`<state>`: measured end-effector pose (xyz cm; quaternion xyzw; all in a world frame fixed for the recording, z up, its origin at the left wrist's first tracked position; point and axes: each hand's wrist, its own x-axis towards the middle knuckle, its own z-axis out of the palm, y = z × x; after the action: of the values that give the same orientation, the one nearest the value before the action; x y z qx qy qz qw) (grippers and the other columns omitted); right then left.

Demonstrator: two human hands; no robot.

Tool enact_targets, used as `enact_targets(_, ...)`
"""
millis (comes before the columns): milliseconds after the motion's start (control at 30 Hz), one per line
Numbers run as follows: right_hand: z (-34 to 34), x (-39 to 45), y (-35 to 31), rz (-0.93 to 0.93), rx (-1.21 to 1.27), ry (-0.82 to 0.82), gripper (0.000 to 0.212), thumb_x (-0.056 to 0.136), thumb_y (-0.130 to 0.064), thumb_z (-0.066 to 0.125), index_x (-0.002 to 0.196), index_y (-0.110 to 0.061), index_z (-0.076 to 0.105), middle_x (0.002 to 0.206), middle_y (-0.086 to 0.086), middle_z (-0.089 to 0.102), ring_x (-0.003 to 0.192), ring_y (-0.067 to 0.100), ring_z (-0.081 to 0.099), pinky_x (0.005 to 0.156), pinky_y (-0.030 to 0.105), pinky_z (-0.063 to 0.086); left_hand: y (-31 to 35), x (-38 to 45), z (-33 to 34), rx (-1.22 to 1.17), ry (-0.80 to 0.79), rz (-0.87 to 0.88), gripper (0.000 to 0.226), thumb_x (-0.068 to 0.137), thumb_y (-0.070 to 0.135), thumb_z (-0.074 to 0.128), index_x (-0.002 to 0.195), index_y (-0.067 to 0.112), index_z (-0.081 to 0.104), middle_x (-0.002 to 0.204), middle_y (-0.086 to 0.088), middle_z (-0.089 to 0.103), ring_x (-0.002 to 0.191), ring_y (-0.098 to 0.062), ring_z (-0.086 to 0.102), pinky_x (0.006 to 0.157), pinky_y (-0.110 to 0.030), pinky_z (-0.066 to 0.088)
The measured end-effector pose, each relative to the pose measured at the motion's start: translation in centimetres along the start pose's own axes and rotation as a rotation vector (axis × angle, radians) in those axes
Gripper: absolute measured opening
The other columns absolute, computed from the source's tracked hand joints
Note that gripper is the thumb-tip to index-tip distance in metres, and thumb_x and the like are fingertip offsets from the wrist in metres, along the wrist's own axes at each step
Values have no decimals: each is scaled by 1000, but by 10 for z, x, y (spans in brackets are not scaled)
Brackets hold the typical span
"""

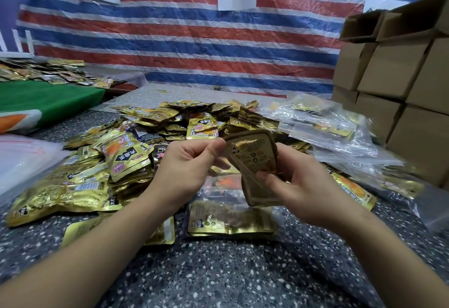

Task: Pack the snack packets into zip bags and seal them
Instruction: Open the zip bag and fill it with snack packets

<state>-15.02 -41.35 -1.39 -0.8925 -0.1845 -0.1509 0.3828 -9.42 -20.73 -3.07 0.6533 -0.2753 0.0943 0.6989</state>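
You're holding a small stack of snack packets (252, 162) above the table (218, 271), approx. centre of view. Your right hand (298, 186) is gripping the stack from below, fingers curled round it; your left hand (187, 169) is pinching the top packet's corner w/ thumb and fingertips.

Directly under the stack, an open zip bag (230, 213) is lying flat w/ a few gold packets already inside; it's looking unsealed, though the zip edge is hard to make out.

Progress, as a judgement: you're partway at most. Filled zip bags (323, 123) are piling up on the right, near the cardboard boxes (393, 84). A big loose heap of packets (136, 152) is still waiting, so lots left to bag & seal. Spare empty bags (24, 159) are sitting at left.
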Motion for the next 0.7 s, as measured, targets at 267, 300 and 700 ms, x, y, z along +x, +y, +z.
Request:
enact_targets(267, -8, -1, -3, 47, -173, -114, 29, 97, -15, 55, 119, -33, 52, 102, -9, 68, 93, 17, 63, 81, 49, 53, 0, 0, 2, 79, -15, 41, 19, 93, 19, 58, 84, 18, 75, 73, 0, 75, 66, -17, 72, 56, -22, 53)
enact_targets(300, -10, -1, -4, 56, -190, -130, 30, 97, -13, 53, 120, -33, 50, 103, -6, 68, 94, 19, 63, 81, 50, 53, 0, 0, 2, 77, -18, 41, 19, 93, 18, 58, 85, 17, 75, 73, -1, 75, 67, -18, 72, 56, -23, 53)
enact_targets(700, 6, 0, -4, -81, 26, 28, 18, 95, -37, 53, 112, -44, 55, 96, -14, 67, 84, 12, 64, 73, 44, 57, -2, 0, 4, 47, -33, 7, 21, 84, 28, 59, 83, 15, 75, 73, -1, 76, 66, -17, 73, 54, -24, 56)
